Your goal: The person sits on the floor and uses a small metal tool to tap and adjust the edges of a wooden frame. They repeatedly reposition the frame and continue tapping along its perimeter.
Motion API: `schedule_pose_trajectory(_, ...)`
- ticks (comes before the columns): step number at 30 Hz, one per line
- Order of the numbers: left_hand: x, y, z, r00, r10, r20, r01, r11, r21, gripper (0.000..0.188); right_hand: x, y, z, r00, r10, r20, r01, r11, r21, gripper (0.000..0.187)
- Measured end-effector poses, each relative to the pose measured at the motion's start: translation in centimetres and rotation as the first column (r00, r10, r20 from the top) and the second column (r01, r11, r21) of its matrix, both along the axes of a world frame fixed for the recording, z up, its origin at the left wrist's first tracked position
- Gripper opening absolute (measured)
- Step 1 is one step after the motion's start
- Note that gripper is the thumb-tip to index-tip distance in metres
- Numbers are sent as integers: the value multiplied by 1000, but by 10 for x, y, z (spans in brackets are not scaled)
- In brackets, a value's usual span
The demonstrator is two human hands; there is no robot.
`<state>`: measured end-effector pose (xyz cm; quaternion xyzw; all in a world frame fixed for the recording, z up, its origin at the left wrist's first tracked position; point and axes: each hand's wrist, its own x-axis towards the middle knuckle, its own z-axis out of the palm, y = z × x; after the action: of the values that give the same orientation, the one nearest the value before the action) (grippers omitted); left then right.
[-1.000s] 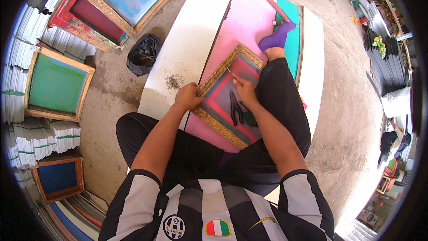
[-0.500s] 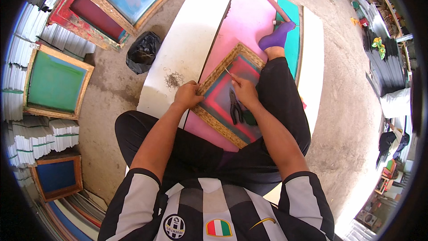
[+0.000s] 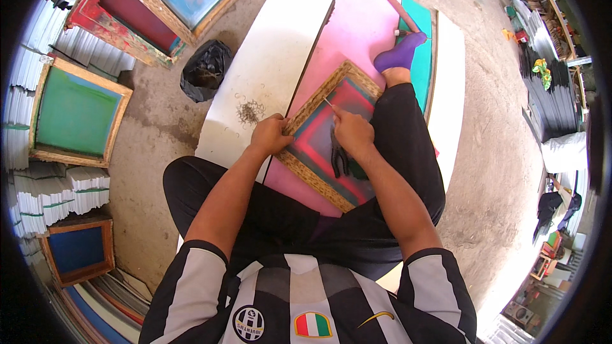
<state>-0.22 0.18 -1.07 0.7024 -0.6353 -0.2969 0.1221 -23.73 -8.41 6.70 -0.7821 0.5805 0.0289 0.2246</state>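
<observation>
A wooden screen-printing frame [image 3: 312,181] with pink and grey stained mesh lies slanted before me, partly against my right leg. My left hand [image 3: 270,135] is closed on its left edge, thumb on top of the wood. Closed in a fist over the mesh, my right hand [image 3: 354,132] grips a thin metal-shafted tool [image 3: 327,101], its tip at the frame's upper left bar. The tool's handle is hidden in my palm, so its exact kind does not show. Dark-handled pliers [image 3: 339,160] rest on the mesh beneath my right wrist, partly covered.
A pile of small bent wire bits [image 3: 250,112] sits on the white board [image 3: 268,44] at left. Beside it lies a pink board [image 3: 363,6]. A black plastic bag [image 3: 205,71] stands on the floor. More screen frames [image 3: 81,111] lean against stacked sheets at far left.
My right hand has turned slightly and shifted a little right and down, with the tool still at the upper left bar. My left hand keeps its hold on the frame.
</observation>
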Motion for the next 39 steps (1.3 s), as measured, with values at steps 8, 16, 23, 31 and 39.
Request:
schedule_pose_trajectory(8, 2, 1, 0, 999, -13, -31, 12, 1000, -13, 58, 1, -4, -3, 999, -39, -21, 41, 996, 77, 38)
schedule_pose_trajectory(16, 2, 0, -2, 999, -17, -29, 16, 999, -37, 56, -3, -7, -5, 1000, -26, -10, 27, 997, 73, 40)
schedule_pose_trajectory(23, 1, 1, -1, 999, -20, -27, 19, 998, -57, 49, 9, -5, 1, 991, 66, -116, -59, 996, 61, 38)
schedule_pose_trajectory(31, -3, -2, 6, 999, -41, 10, 41, 999, -8, 46, -22, -10, -76, 873, -81, 480, 33, 994, 108, 40)
schedule_pose_trajectory(39, -5, -6, 1, 1000, -14, 18, 15, 999, -46, 54, -32, -9, -109, 716, -173, 676, 82, 983, 164, 38)
